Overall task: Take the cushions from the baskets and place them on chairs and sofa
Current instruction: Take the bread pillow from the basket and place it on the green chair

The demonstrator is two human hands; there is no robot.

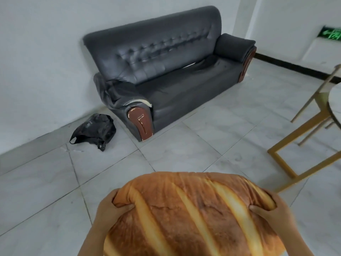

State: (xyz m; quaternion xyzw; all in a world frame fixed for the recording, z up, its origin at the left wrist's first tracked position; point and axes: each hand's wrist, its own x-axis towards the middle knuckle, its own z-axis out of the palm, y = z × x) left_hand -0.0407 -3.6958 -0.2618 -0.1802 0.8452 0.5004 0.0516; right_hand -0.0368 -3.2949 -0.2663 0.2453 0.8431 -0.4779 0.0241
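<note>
I see a large brown-and-gold cushion printed like a loaf of bread [193, 213] filling the 6 o'clock part of my view, held up over the floor between both hands. The left hand [108, 207] grips its left edge, thumb pressed into the top fabric and fingers curled round the side. The right hand [273, 209] does the same at the right edge — fingers dug into the stuffing, bunching the cover.

At 12 o'clock, well apart from the cushion, stands a dark grey tufted leather sofa [166, 76] with worn brown wooden arm fronts, backed against the white wall [36, 52]. Its seat holds no cushion that I can see. A crumpled black plastic bag [94, 132] lies on the pale marbled floor tiles [184, 148] at 9 o'clock, just beside the sofa's near arm. At 3 o'clock a gold metal-framed chair [302, 130] shows — partly cut off by the frame edge — next to the rim of a pale round table [335, 106].
</note>
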